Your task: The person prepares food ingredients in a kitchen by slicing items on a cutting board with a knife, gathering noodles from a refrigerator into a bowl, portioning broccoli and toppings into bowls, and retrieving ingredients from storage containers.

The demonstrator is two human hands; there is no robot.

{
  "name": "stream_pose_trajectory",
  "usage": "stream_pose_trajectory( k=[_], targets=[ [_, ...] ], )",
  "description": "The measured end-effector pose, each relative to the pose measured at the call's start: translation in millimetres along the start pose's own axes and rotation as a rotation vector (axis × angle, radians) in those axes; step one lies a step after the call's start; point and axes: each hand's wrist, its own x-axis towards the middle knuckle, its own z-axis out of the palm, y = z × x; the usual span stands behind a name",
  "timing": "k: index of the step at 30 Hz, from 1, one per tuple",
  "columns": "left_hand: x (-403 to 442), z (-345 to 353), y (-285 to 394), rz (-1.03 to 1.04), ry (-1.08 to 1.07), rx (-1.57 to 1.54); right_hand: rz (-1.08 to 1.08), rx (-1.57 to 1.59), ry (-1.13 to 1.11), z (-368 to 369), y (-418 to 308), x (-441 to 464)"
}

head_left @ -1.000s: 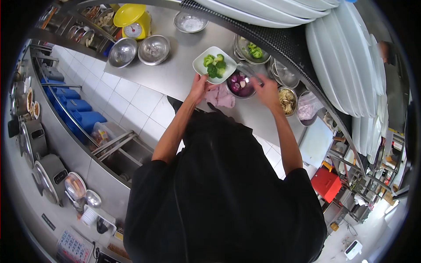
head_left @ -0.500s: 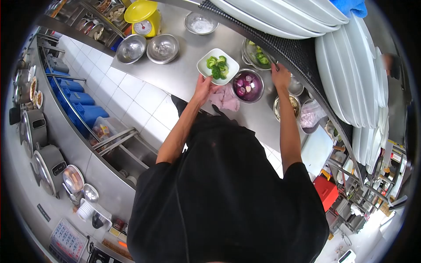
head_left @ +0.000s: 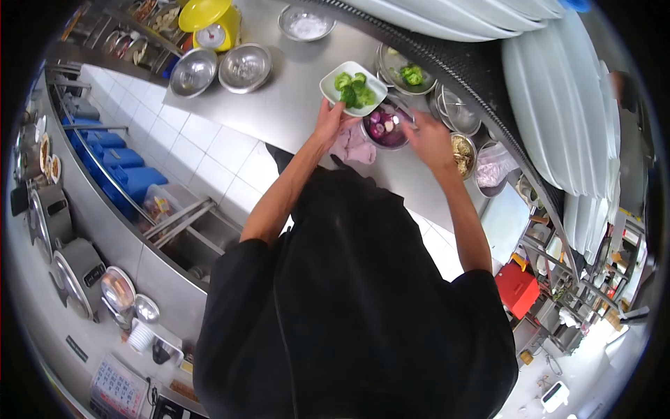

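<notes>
Upper centre: left hand (head_left: 330,124) pinches white bowl (head_left: 377,85); likely stiff, slick, take by rim. Right hand (head_left: 431,142) half-curled, blurred; can't tell hold.

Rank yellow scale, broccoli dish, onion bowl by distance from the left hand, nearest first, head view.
1. Broccoli dish, in the left hand
2. Onion bowl, just right of the dish
3. Yellow scale, upper left of view

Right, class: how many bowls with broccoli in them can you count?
2. One is the white bowl in the left hand; the other is a metal bowl on the counter, beyond the purple onions. More may be hidden under the shelf.
</notes>
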Motion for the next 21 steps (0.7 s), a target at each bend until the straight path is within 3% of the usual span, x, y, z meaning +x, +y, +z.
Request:
stream_pose_trajectory(
  k=[1,4,8,15,18,21],
  targets=[
    [-2,2,2,-0.013,0.012,-0.001,0.11,-0.006,-0.06,-9,5,3],
    [-2,-6,-4,-0.025,0.037,-0.005,0.183,-0.18,0.029,-12,54,13],
    [0,-2,-2,-0.005,0.004,-0.029,0.068,-0.503,0.018,14,95,29],
    [-4,5,6,-0.017,-0.021,0.0,-0.057,-0.69,0.033,58,127,48],
    [-3,8,8,-0.035,-0.007,0.007,-0.118,-0.657,0.185,42,134,49],
    [-1,8,9,-0.057,-0.005,0.019,-0.158,-0.417,0.308,-5,108,43]
  ],
)
